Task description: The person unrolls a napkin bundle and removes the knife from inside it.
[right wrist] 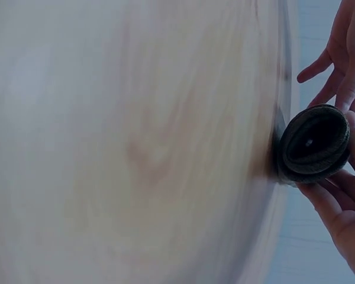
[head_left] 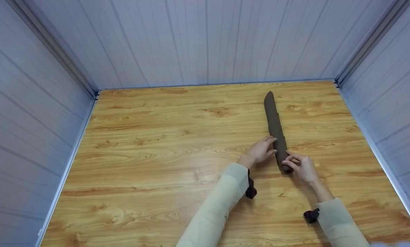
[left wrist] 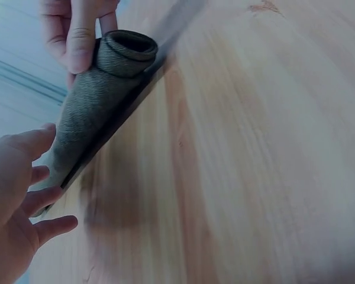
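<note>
A dark brownish-grey cloth (head_left: 274, 125), rolled into a long tube, lies on the right half of the table with its pointed end away from me. In the left wrist view the rolled cloth (left wrist: 86, 112) shows a woven texture and a hollow, layered near end. My right hand (head_left: 304, 167) pinches that near end between thumb and fingers; the right wrist view shows the hand (right wrist: 343, 219) around the open end. Against the roll's left side, my left hand (head_left: 260, 151) has its fingertips touching or very near it, the fingers (left wrist: 56, 228) spread and fairly straight.
The wood-grain table (head_left: 139, 164) spreads out mostly to the left of the roll. Pale panel walls stand behind it (head_left: 205, 41) and along both sides. A black wrist camera (head_left: 250, 190) sits below each hand at the cream sleeves.
</note>
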`<action>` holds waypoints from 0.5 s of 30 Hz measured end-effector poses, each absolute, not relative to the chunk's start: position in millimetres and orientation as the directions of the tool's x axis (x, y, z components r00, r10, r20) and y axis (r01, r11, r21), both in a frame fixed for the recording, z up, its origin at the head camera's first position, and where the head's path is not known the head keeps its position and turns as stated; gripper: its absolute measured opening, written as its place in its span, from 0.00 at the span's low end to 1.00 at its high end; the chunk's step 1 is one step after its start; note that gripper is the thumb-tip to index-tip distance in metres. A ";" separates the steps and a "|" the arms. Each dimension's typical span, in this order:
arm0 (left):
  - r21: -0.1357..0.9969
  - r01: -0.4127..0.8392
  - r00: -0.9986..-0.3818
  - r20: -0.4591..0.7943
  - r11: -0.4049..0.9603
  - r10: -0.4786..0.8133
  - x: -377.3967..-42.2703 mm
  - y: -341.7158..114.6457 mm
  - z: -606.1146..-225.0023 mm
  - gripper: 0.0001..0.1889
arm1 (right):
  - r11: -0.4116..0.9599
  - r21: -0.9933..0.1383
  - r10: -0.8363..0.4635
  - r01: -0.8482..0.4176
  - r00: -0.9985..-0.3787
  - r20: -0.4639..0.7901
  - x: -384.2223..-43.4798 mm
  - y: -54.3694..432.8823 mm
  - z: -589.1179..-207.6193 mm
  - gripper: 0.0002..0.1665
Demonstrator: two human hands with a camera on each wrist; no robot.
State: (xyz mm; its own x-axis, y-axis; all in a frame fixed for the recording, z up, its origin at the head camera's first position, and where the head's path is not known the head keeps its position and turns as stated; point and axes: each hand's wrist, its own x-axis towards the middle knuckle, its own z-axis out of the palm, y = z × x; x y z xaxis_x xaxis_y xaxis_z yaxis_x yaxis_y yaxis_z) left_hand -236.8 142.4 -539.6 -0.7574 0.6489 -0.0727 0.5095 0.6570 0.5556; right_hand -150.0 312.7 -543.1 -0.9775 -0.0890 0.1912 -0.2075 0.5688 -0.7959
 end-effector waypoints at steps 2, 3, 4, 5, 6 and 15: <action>0.547 0.514 -0.750 -0.088 0.661 0.656 -235.6 145.0 -540.7 0.25 | 0.552 -0.811 -0.080 -0.194 -0.980 0.180 -149.6 314.1 -542.4 0.05; 0.541 0.517 -0.747 -0.094 0.663 0.658 -235.4 146.4 -541.1 0.25 | 0.548 -0.815 -0.077 -0.188 -0.982 0.174 -149.4 314.6 -541.8 0.05; 0.537 0.519 -0.745 -0.098 0.665 0.660 -235.2 147.7 -541.2 0.25 | 0.546 -0.819 -0.069 -0.178 -0.983 0.167 -148.0 313.3 -538.3 0.05; 0.532 0.523 -0.742 -0.099 0.666 0.663 -235.1 148.7 -541.6 0.25 | 0.540 -0.823 -0.065 -0.176 -0.984 0.168 -147.8 314.2 -538.4 0.05; 0.528 0.526 -0.741 -0.101 0.667 0.664 -235.1 149.6 -542.0 0.24 | 0.532 -0.830 -0.058 -0.170 -0.985 0.164 -147.7 315.2 -538.7 0.06; 0.506 0.546 -0.732 -0.101 0.668 0.674 -235.6 151.6 -545.2 0.23 | 0.401 -0.909 0.036 -0.114 -0.989 0.140 -147.7 319.9 -541.7 0.07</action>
